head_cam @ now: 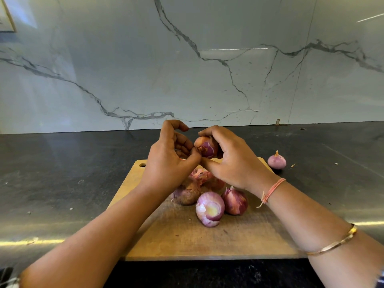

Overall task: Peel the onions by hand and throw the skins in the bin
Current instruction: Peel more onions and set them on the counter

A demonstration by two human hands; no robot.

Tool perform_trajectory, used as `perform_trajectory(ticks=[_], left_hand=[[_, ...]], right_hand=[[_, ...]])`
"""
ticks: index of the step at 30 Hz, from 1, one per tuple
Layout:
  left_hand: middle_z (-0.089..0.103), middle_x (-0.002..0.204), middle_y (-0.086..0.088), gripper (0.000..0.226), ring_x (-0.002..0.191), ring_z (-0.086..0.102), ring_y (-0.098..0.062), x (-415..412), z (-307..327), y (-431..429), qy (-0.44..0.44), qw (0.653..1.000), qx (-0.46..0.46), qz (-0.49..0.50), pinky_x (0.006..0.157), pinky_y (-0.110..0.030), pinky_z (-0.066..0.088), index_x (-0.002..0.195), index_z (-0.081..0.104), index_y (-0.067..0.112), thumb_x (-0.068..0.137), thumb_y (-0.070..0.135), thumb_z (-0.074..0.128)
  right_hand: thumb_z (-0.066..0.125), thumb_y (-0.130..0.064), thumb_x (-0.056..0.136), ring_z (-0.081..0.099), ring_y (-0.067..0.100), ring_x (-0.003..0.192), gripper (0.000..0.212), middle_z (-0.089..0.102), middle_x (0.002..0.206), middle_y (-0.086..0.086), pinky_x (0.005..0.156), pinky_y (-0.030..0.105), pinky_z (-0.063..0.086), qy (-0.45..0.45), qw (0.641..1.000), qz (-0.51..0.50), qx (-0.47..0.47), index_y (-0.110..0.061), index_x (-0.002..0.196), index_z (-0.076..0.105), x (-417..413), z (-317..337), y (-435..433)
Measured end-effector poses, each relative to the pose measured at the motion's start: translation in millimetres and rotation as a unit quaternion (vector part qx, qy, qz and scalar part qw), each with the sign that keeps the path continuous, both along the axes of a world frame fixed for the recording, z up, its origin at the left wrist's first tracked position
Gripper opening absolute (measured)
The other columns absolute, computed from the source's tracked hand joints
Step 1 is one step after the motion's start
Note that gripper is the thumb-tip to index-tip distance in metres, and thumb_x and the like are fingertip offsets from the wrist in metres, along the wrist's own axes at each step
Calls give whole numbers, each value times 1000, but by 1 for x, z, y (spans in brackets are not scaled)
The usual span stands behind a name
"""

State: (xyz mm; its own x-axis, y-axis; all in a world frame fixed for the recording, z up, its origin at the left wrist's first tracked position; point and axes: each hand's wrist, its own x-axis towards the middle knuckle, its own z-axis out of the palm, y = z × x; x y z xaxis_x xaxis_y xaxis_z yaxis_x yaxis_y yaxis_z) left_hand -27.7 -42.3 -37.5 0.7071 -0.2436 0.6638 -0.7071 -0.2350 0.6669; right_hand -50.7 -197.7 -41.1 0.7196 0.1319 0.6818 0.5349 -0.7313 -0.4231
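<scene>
Right hand [232, 163] grips one onion [206, 149], one peeled onion [276, 161] beside board [207, 242]

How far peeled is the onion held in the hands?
Partly peeled: the onion in the right hand shows purple flesh beside tan skin still on.

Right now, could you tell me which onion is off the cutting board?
The small purple onion on the counter, right of the board; the others lie on it or in the right hand.
</scene>
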Motion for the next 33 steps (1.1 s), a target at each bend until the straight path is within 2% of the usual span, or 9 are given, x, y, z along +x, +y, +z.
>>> perform_trajectory(ticks=[4,9,18,25,30,33], left_hand=[[61,74,3,45,58,56,-1,-1,0,-1,-7,1000,15,6,55,-12,46,106,37,27,81,4,67],[61,74,1,48,54,55,-1,1,-1,-2,-2,1000,8,12,54,-13,46,108,33,25,81,3,66],[62,72,4,46,54,56,-1,10,0,4,9,998,-14,66,54,-14,47,107,34,24,81,11,69],[60,72,7,45,54,55,0,17,0,8,42,992,4,117,51,-9,44,107,33,24,82,10,68],[60,73,6,42,58,56,-5,16,0,8,49,990,31,129,52,-13,43,108,33,23,83,11,65],[60,73,4,42,61,58,-9,16,-1,9,57,988,46,136,55,-19,45,111,36,19,83,10,64]], right_hand=[[74,-22,81,59,14,95,42,59,108,1,80,32,52,-11,1000,-3,-18,-14,117,55,0,0,0],[75,-21,81,60,13,100,44,61,111,1,85,30,52,3,1000,5,0,-14,120,56,1,1,-1],[76,-19,81,61,2,92,42,62,101,-10,80,11,48,48,995,36,74,-18,118,55,-3,4,-2],[68,-26,73,61,8,96,39,62,107,-7,87,23,52,71,979,85,171,-23,111,56,-2,4,-2],[69,-23,74,61,14,102,36,63,108,-4,92,35,52,98,962,124,222,-29,107,57,1,2,-4],[68,-22,72,61,9,93,35,62,103,-4,80,26,52,126,950,146,245,-26,106,58,1,4,-4]])
